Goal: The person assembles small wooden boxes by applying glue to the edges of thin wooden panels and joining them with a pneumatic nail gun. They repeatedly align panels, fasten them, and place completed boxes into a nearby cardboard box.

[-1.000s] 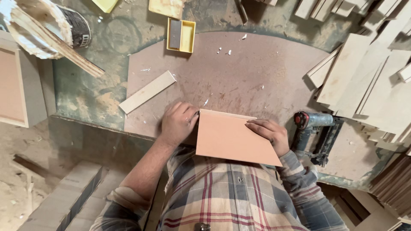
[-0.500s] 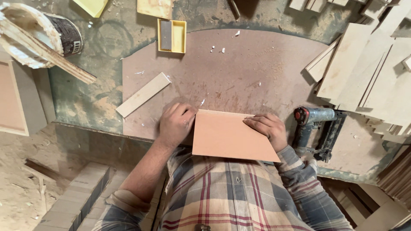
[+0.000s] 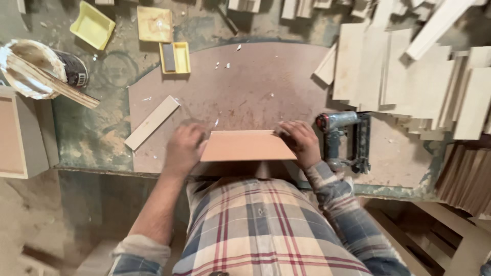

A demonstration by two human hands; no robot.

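Gripping the orange panel [image 3: 247, 145] between them, your left hand [image 3: 185, 149] clasps its left edge while your right hand [image 3: 302, 142] clasps its right edge.

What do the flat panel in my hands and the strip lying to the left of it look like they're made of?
The panel, gripped at its sides by the left hand and right hand, looks like thin fibreboard or laminated board: an even, matte pinkish-tan face with no visible grain. The strip looks like bare, unfinished wood or plywood: pale cream, dull, square-cut. The picture can't settle either for certain.
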